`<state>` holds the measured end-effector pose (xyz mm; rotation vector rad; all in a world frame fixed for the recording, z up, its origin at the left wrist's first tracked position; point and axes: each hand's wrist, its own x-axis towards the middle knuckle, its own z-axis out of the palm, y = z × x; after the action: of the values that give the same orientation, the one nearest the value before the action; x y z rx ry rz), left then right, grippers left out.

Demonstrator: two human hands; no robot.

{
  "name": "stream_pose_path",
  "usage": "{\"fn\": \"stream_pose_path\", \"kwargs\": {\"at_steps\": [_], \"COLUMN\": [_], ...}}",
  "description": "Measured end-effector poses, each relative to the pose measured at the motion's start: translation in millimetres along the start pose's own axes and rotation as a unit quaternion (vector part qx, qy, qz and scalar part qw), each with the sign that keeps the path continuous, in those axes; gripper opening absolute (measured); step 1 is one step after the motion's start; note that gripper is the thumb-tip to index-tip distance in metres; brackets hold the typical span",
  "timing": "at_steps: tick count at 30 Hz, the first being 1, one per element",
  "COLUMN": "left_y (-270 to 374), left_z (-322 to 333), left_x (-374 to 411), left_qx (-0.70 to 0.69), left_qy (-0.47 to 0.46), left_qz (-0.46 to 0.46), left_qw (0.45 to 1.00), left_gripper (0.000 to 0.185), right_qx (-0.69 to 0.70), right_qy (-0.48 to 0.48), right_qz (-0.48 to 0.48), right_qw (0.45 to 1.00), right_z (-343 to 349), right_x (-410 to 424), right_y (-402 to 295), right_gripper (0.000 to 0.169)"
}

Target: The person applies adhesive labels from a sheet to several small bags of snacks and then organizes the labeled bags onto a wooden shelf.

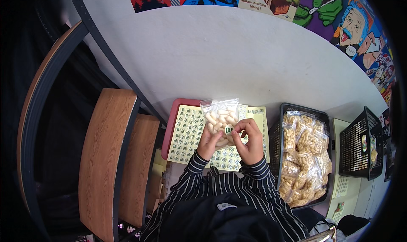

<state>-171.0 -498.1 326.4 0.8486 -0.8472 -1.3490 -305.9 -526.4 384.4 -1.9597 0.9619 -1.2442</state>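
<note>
A clear zip-top plastic bag (222,110) of pale, finger-shaped snack pieces lies over sheets of round stickers (187,133) on a red tray (168,130). My left hand (208,143) grips the bag's lower left side, its thumb on the front. With thumb and forefinger together, my right hand (249,140) is at the edge of a round white sticker (228,129) with green print, which lies against the bag's front. Whether the sticker is fully stuck down cannot be told. The bag's lower part is partly hidden by my hands.
Right of the tray, a black plastic basket (281,140) holds several filled snack bags (305,156). Beyond it stands another black basket (353,153). Wooden steps or shelves (105,159) are on the left. A white wall (222,51) with colourful posters rises ahead.
</note>
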Motion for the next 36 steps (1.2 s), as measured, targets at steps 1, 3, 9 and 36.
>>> {"fn": "stream_pose_path", "kwargs": {"at_steps": [1, 3, 9, 36], "left_y": [-2, -3, -6, -11], "left_z": [-2, -2, 4, 13], "left_x": [-1, -2, -2, 4], "left_qx": [-0.01, -0.02, 0.027, 0.016], "left_qy": [-0.004, -0.015, -0.011, -0.011], "left_qz": [-0.019, -0.037, 0.013, 0.036], "left_qw": [1.0, 0.999, 0.999, 0.999], "left_gripper": [0.033, 0.034, 0.035, 0.044], "right_qx": [-0.002, -0.007, -0.02, -0.065], "right_qy": [0.001, 0.002, 0.019, 0.064], "right_qz": [0.002, 0.005, 0.002, 0.008], "right_qw": [1.0, 1.0, 1.0, 0.996], "right_z": [0, -1, 0, -4], "right_x": [0, -1, -1, -1], "right_y": [-1, -1, -2, 5], "right_gripper": [0.008, 0.007, 0.007, 0.009]}}
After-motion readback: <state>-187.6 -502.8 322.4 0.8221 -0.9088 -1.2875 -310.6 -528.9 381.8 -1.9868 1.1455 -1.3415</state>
